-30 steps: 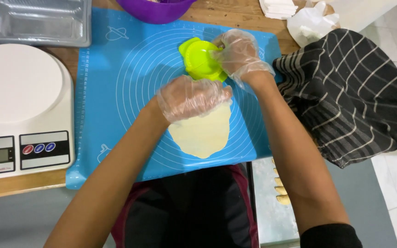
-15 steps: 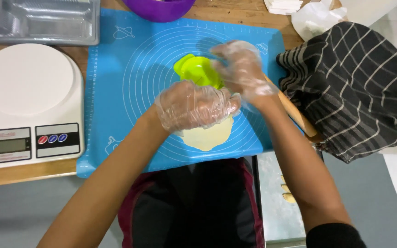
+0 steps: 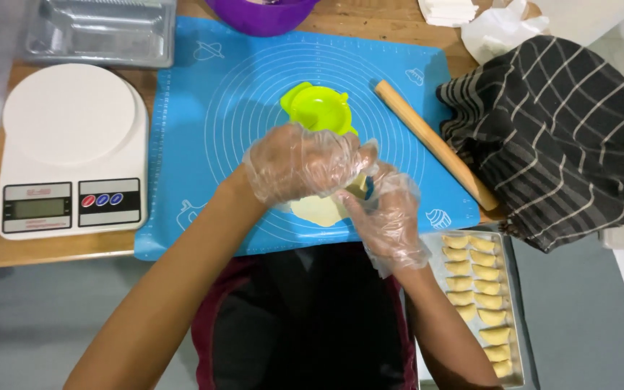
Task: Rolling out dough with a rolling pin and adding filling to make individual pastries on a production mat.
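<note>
White kitchen scale (image 3: 74,148) sits idle at far left as my gloved left hand (image 3: 301,162) and right hand (image 3: 388,213) close together on a dough sheet (image 3: 317,210) on the blue mat (image 3: 196,130). Green dumpling press (image 3: 317,108) lies empty; rolling pin (image 3: 435,144) rests; a tray (image 3: 512,303) holds many finished dumplings.

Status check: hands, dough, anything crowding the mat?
Left hand and right hand both gloved, gripping the dough on the blue mat. Green mould lies beyond the hands, apart. Rolling pin at right, off the dough.
</note>
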